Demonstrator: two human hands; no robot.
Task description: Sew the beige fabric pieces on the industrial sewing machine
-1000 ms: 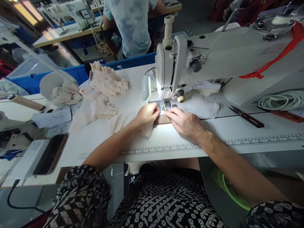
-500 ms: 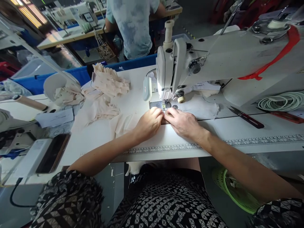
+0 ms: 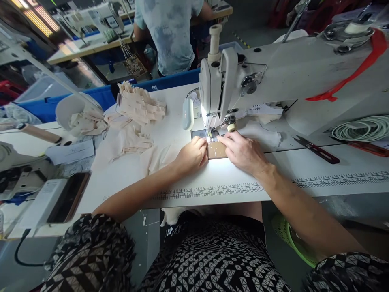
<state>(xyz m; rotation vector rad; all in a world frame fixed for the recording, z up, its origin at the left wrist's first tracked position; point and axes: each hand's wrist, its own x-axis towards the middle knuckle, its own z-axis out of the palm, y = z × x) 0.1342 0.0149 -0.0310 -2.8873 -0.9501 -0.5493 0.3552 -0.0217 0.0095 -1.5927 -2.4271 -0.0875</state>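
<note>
My left hand [image 3: 192, 155] is closed just left of the needle area of a white sewing machine [image 3: 209, 89], its fingertips pinched by the presser foot [image 3: 212, 134]. What it pinches is too small to make out. To the right, my right hand [image 3: 244, 154] has thumb and fingers pressed together near the foot, below the round tension knob; anything between them is hidden. A tan plate [image 3: 217, 150] shows between the hands. Pale sheer fabric [image 3: 258, 133] lies behind my right hand. Beside my left forearm rests thin beige fabric [image 3: 159, 158].
Beige fabric pieces [image 3: 139, 103] are piled at the left. Black-and-red snips [image 3: 317, 150] and a coiled pale cord [image 3: 361, 129] lie right. A phone [image 3: 68, 198] sits far left. A green basket [image 3: 293, 239] stands below the table. A person [image 3: 170, 36] sits beyond.
My right hand has moved right and slightly up, away from my left hand, uncovering the tan plate. My left hand has hardly moved.
</note>
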